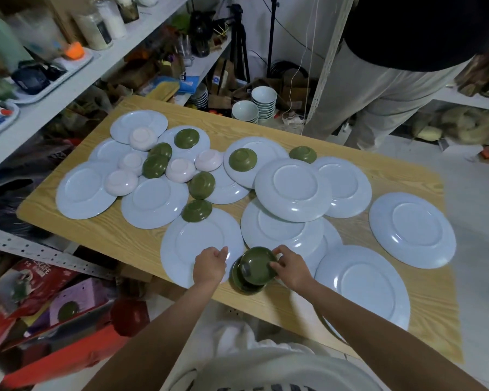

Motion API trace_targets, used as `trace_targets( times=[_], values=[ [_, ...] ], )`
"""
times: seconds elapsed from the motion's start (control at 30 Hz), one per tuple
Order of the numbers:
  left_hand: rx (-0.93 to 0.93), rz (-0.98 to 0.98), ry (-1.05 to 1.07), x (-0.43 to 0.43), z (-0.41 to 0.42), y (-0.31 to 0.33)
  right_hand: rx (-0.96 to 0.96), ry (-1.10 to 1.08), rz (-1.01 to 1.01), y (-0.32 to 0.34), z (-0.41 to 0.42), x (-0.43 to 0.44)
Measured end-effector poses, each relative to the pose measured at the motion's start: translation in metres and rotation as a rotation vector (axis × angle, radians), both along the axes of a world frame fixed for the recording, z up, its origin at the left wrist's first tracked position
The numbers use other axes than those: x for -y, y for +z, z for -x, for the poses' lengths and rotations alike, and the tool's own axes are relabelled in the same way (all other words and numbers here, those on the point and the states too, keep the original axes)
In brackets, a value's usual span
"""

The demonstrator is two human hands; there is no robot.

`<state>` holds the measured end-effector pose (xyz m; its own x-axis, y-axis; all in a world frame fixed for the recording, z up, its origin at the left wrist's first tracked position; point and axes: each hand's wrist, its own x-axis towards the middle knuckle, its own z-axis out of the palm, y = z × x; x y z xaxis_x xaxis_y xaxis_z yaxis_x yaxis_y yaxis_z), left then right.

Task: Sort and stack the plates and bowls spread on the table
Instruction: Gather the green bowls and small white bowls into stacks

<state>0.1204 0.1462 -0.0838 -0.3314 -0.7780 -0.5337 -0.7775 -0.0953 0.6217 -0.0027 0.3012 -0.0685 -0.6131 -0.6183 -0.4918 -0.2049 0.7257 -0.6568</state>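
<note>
At the near edge of the pale wood-grain tabletop (pixel 141 241), our right hand (pixel 292 270) grips the rim of a small olive-green round bowl (pixel 256 263) in its fingers (pixel 277 268). The bowl is tilted, mouth toward us, directly over a second green bowl (pixel 243 286) that appears upright, so we judge nesting it needs a straight drop. Just to the left, our left hand (pixel 211 266) rests on a pale blue round plate (pixel 187 241), loosely curled and gripping nothing. Farther off, an overturned green bowl (pixel 196 210) and pale pink bowls (pixel 180 170) lie among more plates.
</note>
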Motion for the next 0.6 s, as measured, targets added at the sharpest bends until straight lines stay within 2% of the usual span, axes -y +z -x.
trace_targets(
  times=[0.13, 0.3, 0.4, 0.6],
  values=[
    [-0.016, 0.005, 0.004, 0.022, -0.009, -0.001, 0.000, 0.031, -0.059, -0.002, -0.009, 0.008],
    [-0.006, 0.020, 0.005, 0.057, -0.018, 0.002, -0.262, 0.087, -0.250, 0.003, -0.014, 0.022],
    [-0.015, 0.010, -0.007, 0.081, -0.021, 0.002, -0.410, 0.074, -0.294, 0.010, -0.016, 0.038],
    [-0.034, 0.064, -0.116, 0.121, -0.024, 0.011, -0.517, 0.023, -0.303, 0.018, -0.021, 0.090]
  ],
)
